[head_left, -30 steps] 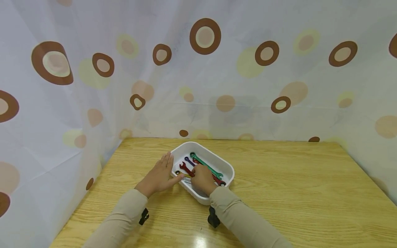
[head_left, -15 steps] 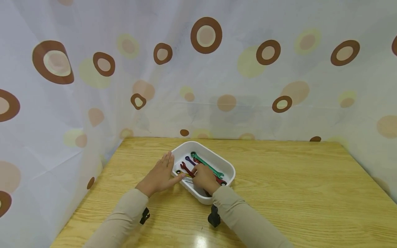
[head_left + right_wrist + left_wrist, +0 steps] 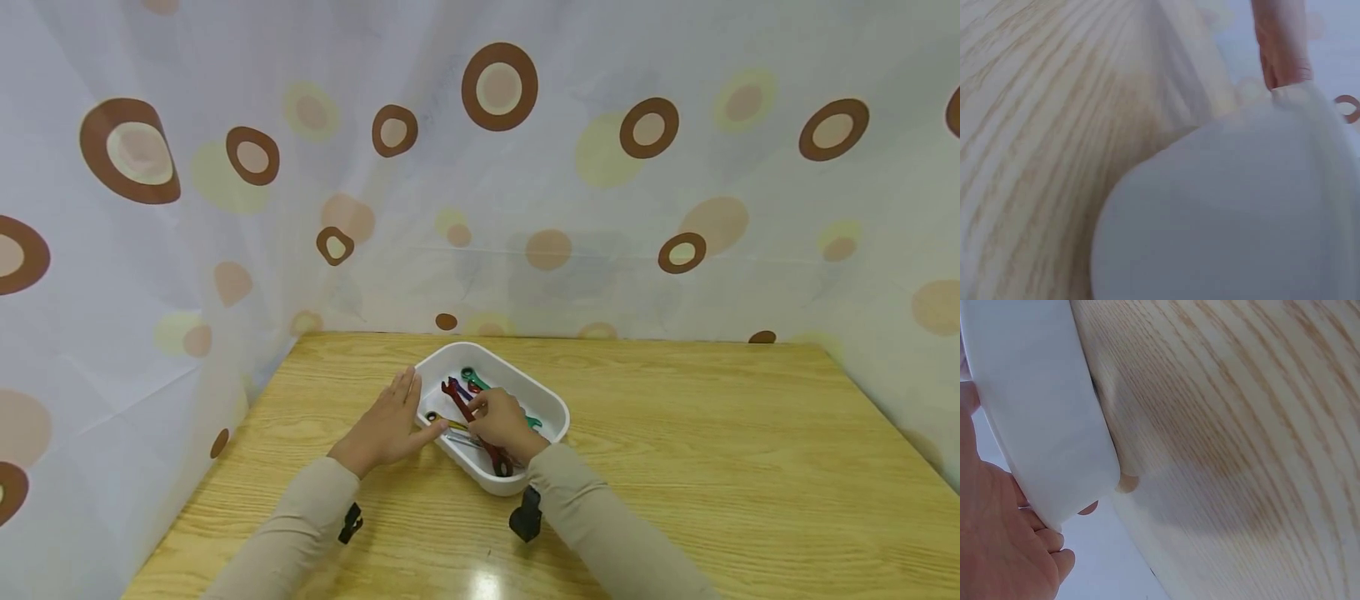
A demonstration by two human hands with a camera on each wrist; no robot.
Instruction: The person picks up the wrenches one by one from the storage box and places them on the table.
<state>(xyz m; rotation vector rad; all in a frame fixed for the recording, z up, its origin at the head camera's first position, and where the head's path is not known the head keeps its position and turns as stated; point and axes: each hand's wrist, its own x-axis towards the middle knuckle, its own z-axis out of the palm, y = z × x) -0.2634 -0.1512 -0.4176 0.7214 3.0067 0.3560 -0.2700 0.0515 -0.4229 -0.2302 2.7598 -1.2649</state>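
Note:
A white plastic tray (image 3: 525, 388) holds several combination wrenches. My right hand (image 3: 501, 419) reaches into it and grips a dark red wrench (image 3: 460, 402) around the middle; its forked end points to the far left and its ring end toward the near wall. My left hand (image 3: 382, 425) rests against the tray's left rim, fingers straight and thumb spread over the near edge. The left wrist view shows that hand (image 3: 1007, 531) with its fingertips at the rim. In the right wrist view, the tray's outer wall (image 3: 1210, 219) hides the wrenches.
Also inside the tray are a green wrench (image 3: 476, 381), a purple one (image 3: 461, 388), a yellow one (image 3: 448, 423) and a silver one (image 3: 459, 437). The tray stands on a wooden table (image 3: 712, 467). A white curtain (image 3: 570, 192) with brown circles hangs behind and at the sides.
My right hand has shifted slightly right with the dark red wrench, which has swung so its ring end now shows at the near wall. My left hand and the tray stay put.

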